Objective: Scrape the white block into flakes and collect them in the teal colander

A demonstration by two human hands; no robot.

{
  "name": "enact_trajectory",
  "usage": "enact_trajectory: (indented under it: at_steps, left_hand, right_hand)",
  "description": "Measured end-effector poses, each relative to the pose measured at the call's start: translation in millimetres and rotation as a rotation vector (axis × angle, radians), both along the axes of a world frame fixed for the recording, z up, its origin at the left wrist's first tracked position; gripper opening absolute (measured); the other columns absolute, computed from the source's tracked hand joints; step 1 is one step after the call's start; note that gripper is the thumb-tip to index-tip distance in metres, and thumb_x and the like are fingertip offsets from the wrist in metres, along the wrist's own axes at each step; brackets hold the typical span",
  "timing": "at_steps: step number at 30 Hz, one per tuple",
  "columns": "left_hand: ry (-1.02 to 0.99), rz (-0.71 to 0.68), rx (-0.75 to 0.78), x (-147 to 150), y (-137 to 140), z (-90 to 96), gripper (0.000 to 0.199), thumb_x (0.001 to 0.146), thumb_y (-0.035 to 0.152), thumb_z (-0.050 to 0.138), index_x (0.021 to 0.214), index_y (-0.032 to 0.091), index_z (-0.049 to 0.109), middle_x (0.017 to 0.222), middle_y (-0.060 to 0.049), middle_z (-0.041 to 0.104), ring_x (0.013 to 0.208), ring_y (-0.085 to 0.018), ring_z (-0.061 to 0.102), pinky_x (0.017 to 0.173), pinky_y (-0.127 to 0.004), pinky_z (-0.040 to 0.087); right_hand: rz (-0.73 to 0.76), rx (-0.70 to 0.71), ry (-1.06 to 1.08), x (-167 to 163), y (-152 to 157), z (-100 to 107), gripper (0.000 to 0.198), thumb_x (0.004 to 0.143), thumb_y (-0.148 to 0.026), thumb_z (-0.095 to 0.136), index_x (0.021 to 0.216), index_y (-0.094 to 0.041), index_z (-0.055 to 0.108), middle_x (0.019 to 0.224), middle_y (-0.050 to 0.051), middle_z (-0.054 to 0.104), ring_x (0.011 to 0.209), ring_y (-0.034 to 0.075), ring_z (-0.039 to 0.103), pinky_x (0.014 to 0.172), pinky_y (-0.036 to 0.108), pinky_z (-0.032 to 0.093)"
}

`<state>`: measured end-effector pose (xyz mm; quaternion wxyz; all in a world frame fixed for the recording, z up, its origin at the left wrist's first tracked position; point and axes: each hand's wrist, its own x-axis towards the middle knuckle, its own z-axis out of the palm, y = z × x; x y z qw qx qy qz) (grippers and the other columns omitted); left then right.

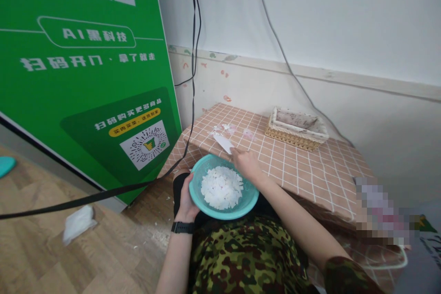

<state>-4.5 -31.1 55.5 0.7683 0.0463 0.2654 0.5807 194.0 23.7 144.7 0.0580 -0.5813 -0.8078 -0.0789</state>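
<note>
Teal mesh basket [250,196], one, round, placed over the person's lap just off the near edge of the table [296,165]; contents, a broad heap of small white pieces [221,188], flat and strip-like, covering the middle of the base, with mesh bare around them. Left hand [188,200], wearing a dark wristband [182,227], fingers curled, gripping the basket at its left rim. Right hand [246,165], closed, pinching the near end of a flat white piece [223,143], pale and blade-like; whether it is a scraper or a piece of the material itself cannot be told. Its far end points to white scraps [225,127] on the checked cloth, near the table's far-left corner; beside these, to the right, a pale pinkish patch [248,134], nature unclear. Condition of the work, by judgement: well advanced, the greater share of the white pieces already lying in the basket; outstanding, the scraps on the cloth and the flat piece in the fingers, neither in the basket. Also outstanding, perhaps, white crumbs [160,238] on the floor, left of the person. Adjacent, toward the wall: one cloth-lined wicker basket [292,141], apart from both hands.
</note>
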Motion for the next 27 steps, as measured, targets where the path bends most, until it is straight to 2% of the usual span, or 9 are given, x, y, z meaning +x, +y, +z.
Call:
enact_trajectory:
  at_steps: [4,10,13,17,20,27]
  left_hand:
    - [-0.010,-0.010,0.011,-0.2,0.2,-1.6,0.029,0.077,0.029,0.058,0.098,0.012,0.069,0.091,-0.011,0.073,0.097,-0.028,0.064,0.093,-0.041,0.045]
    - [-0.002,-0.023,0.022,0.6,-0.5,0.3,0.030,0.077,0.031,0.058,0.099,0.013,0.068,0.093,-0.011,0.073,0.098,-0.029,0.064,0.094,-0.041,0.044]
    - [-0.001,-0.024,0.009,0.4,-0.7,0.1,0.030,0.077,0.031,0.059,0.099,0.013,0.068,0.093,-0.011,0.073,0.098,-0.029,0.064,0.094,-0.042,0.044]
    - [-0.008,-0.022,0.029,-0.4,-0.3,-2.8,0.033,0.077,0.032,0.059,0.104,0.013,0.067,0.095,-0.011,0.073,0.097,-0.029,0.064,0.093,-0.041,0.044]
    - [-0.011,-0.024,0.048,-0.8,0.4,-5.4,0.035,0.078,0.032,0.058,0.107,0.014,0.066,0.096,-0.011,0.072,0.097,-0.029,0.064,0.092,-0.041,0.044]
    - [-0.031,-0.017,0.044,-0.1,-0.1,-2.7,0.033,0.078,0.032,0.059,0.103,0.013,0.067,0.097,-0.011,0.072,0.098,-0.029,0.064,0.093,-0.040,0.045]
  right_hand:
    - [-0.065,0.018,0.007,19.1,-0.1,-0.3,0.031,0.091,-0.027,0.035,0.116,-0.019,0.052,0.106,0.012,0.064,0.081,0.022,0.064,0.070,0.031,0.042]
    - [-0.164,0.112,0.090,55.6,10.2,-5.3,0.036,0.088,-0.024,0.037,0.117,-0.020,0.057,0.087,0.009,0.069,0.075,0.020,0.064,0.067,0.028,0.041]
    - [-0.204,0.171,0.163,73.4,18.8,-8.8,0.035,0.088,-0.029,0.036,0.104,-0.018,0.064,0.075,0.009,0.069,0.066,0.019,0.062,0.062,0.026,0.039]
    - [-0.302,0.250,0.360,88.5,30.0,-9.5,0.043,0.088,-0.039,0.034,0.074,-0.015,0.067,0.064,0.010,0.065,0.056,0.018,0.057,0.052,0.026,0.033]
    - [-0.325,0.310,0.491,88.1,33.7,-7.7,0.044,0.088,-0.042,0.035,0.070,-0.014,0.065,0.063,0.010,0.064,0.054,0.017,0.054,0.050,0.026,0.029]
    - [-0.174,0.307,0.563,50.4,34.5,-8.2,0.042,0.089,-0.040,0.033,0.070,-0.016,0.062,0.060,0.005,0.060,0.051,0.014,0.049,0.051,0.025,0.026]
